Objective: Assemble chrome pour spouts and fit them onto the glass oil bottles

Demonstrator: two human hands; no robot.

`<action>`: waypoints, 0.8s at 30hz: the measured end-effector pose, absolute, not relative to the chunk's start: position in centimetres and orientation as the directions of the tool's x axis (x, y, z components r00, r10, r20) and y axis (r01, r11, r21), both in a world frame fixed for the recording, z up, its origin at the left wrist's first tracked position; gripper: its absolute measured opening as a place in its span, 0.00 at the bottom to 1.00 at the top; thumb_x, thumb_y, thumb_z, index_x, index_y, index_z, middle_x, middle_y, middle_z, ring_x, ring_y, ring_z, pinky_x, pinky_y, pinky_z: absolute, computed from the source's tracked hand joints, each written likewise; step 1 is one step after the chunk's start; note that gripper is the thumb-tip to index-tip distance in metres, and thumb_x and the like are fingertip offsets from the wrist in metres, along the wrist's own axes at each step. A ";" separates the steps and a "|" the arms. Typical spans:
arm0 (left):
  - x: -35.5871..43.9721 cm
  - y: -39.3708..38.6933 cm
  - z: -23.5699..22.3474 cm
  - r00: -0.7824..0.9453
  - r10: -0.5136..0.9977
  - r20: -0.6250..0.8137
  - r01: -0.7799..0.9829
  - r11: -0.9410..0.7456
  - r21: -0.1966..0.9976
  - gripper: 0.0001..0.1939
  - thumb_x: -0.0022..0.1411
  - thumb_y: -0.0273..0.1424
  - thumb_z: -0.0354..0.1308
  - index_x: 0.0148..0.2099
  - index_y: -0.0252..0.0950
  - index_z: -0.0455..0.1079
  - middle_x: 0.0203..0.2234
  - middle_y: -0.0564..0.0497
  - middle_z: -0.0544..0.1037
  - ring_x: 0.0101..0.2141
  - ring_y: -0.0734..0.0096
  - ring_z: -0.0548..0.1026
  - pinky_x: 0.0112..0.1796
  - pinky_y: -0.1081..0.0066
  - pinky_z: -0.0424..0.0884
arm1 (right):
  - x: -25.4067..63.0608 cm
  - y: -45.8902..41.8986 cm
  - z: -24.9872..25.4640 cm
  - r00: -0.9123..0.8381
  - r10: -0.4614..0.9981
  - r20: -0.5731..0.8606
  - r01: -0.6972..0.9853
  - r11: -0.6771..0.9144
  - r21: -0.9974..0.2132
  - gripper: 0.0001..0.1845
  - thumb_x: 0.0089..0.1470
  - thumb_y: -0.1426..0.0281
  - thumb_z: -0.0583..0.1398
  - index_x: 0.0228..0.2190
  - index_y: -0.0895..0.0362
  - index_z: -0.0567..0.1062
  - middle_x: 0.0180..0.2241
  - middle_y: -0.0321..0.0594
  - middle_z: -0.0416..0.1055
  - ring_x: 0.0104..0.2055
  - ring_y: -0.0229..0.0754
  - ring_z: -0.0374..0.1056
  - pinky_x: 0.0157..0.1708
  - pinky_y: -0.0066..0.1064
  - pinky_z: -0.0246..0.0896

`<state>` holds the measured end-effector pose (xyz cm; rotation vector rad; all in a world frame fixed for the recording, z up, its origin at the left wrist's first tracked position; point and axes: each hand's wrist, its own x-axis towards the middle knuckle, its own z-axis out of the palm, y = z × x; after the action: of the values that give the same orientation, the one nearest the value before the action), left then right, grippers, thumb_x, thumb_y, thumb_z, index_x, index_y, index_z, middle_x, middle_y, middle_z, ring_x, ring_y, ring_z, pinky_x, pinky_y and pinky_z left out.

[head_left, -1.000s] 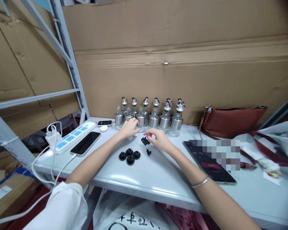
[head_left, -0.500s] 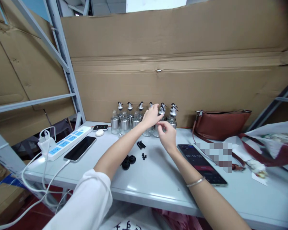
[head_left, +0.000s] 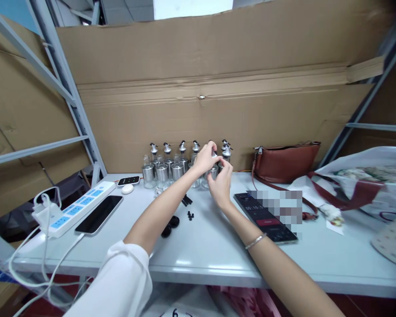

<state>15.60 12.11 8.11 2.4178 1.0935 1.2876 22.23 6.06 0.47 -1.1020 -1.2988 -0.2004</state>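
My left hand (head_left: 205, 159) is closed at the top of a bottle, its fingers around a silver pourer spout (head_left: 214, 154) that shows only in part. Just below, my right hand (head_left: 221, 184) has thumb and fingers around a glass bottle with a metal sleeve (head_left: 212, 170). To the left stand several like bottles (head_left: 162, 171) in rows; front ones there have bare necks, and rear ones carry pourer spouts (head_left: 166, 148). Another spouted bottle (head_left: 226, 152) stands right of my hands. Black round caps (head_left: 174, 221), black strips (head_left: 186, 200) and small black pieces (head_left: 190, 215) lie nearer me.
On the left are a power strip (head_left: 75, 209), a phone on a cable (head_left: 99, 214), a small display device (head_left: 128, 181) and a round white case (head_left: 127, 189). To the right lie a timer phone (head_left: 265, 218), a brown bag (head_left: 285, 163) and a white bag (head_left: 366, 176). Cardboard (head_left: 171, 119) stands behind.
The view has turned slightly right. My right hand has risen to the bottle beside my left hand and closed around it. My left fingers have drawn in around the spout.
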 end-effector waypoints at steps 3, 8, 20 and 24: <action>15.0 9.8 8.5 0.434 0.607 0.666 0.524 -0.771 0.362 0.09 0.55 0.27 0.56 0.35 0.38 0.57 0.32 0.53 0.69 0.30 0.72 0.67 0.32 0.71 0.62 | 22.6 6.3 0.0 0.353 0.483 0.801 0.663 0.476 -0.578 0.27 0.48 0.72 0.55 0.51 0.62 0.58 0.49 0.57 0.59 0.54 0.53 0.56 0.53 0.50 0.52; 13.7 5.8 8.7 0.566 0.466 0.680 0.437 -0.869 0.232 0.06 0.58 0.22 0.48 0.36 0.38 0.56 0.33 0.52 0.68 0.30 0.72 0.67 0.32 0.72 0.61 | 22.7 6.6 -0.7 0.260 0.548 0.795 0.692 0.469 -0.549 0.17 0.55 0.71 0.47 0.46 0.62 0.63 0.42 0.55 0.66 0.45 0.51 0.62 0.45 0.48 0.59; 6.0 5.0 7.9 0.492 0.407 0.770 0.801 -0.558 -0.218 0.19 0.63 0.32 0.43 0.23 0.34 0.66 0.20 0.48 0.74 0.26 0.67 0.71 0.32 0.65 0.56 | 21.6 3.9 1.8 -0.350 0.257 0.901 0.784 0.606 0.132 0.15 0.58 0.67 0.52 0.43 0.63 0.68 0.37 0.51 0.73 0.41 0.50 0.66 0.41 0.39 0.62; 3.9 4.7 7.3 0.410 0.458 0.788 0.843 -0.520 -0.137 0.24 0.63 0.31 0.41 0.17 0.34 0.65 0.14 0.48 0.72 0.19 0.71 0.68 0.32 0.65 0.56 | 20.7 3.4 2.4 -0.429 0.206 0.880 0.778 0.578 0.244 0.14 0.59 0.68 0.52 0.44 0.63 0.69 0.38 0.50 0.73 0.44 0.49 0.66 0.45 0.38 0.61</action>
<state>3.86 4.69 7.28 3.0454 1.5669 1.3666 20.67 3.38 2.35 -0.7898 -1.9386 -0.8297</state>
